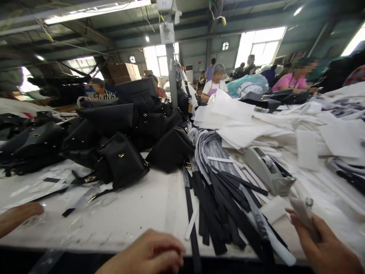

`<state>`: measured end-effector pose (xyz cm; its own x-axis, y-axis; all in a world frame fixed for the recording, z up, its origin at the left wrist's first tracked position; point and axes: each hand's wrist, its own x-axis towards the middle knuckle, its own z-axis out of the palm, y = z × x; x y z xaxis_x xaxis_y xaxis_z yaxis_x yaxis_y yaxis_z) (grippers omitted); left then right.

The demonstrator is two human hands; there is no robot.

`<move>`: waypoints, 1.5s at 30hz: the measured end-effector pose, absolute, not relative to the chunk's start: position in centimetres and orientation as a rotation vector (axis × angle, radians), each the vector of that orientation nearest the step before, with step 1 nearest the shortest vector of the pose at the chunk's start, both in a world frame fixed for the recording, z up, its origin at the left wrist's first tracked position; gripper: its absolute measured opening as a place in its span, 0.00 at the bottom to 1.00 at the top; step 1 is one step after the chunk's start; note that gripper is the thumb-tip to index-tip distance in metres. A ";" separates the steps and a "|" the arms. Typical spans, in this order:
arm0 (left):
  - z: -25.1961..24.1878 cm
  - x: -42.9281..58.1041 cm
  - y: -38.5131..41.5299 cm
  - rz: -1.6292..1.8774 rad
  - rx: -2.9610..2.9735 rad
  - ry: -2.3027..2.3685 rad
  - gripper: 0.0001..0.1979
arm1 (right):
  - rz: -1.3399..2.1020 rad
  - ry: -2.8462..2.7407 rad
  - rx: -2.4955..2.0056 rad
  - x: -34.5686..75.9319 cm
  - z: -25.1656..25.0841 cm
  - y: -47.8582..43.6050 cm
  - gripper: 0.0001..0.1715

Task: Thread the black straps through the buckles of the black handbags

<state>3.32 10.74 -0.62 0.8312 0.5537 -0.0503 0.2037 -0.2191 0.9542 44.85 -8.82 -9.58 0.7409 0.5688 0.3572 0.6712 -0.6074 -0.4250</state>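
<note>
The right hand [325, 239] is clamped on a narrow grey object [304, 217], fingers and thumb on either side of it; what it is, I cannot tell. It is held at the right of the view, just in front of a grey tape dispenser [269, 171], with white sheets behind and beside it. The left hand [148, 253] is over the near edge of the table [159, 205], fingers curled; I cannot tell whether they are pressed together on anything. Between the 2 hands, a loose bundle of black straps [225, 209] fans toward the near edge, some ends reaching over it, with clear wrapping [209, 142] around the far part and a white strip [191, 223] among the near ends.

At the far left, a co-worker's hand [27, 211] reaches in over the table near scraps of clear film. Beyond it are piled black handbags [122, 161] with gold-coloured fittings; 1 near the front leans, its small gold emblem showing. White sheets [228, 114] are heaped to the right of a grey post [172, 76]. Farther back, a person in pink [293, 82] and another in a white top with a lilac apron [213, 87] are at the far side.
</note>
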 end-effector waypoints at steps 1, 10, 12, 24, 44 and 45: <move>-0.6 3.8 12.3 0.386 1.819 0.618 0.12 | -0.192 -0.926 -2.409 43.8 -8.7 -7.9 0.32; -2.4 12.6 29.2 1.142 2.503 1.135 0.30 | -0.033 -1.436 -2.282 39.1 -7.2 2.8 0.19; -1.3 14.6 32.0 1.163 2.598 1.172 0.35 | -0.054 -1.471 -2.283 38.9 -7.7 4.3 0.18; 4.5 22.6 42.1 0.541 2.764 1.309 0.27 | -0.012 -1.442 -2.194 38.4 -9.9 6.4 0.23; 9.0 13.1 34.9 0.963 2.675 1.031 0.09 | -0.064 -1.378 -1.961 36.7 -6.5 2.4 0.24; 9.9 12.0 34.5 1.080 2.617 1.054 0.11 | -0.043 -1.368 -1.915 36.3 -6.1 2.1 0.23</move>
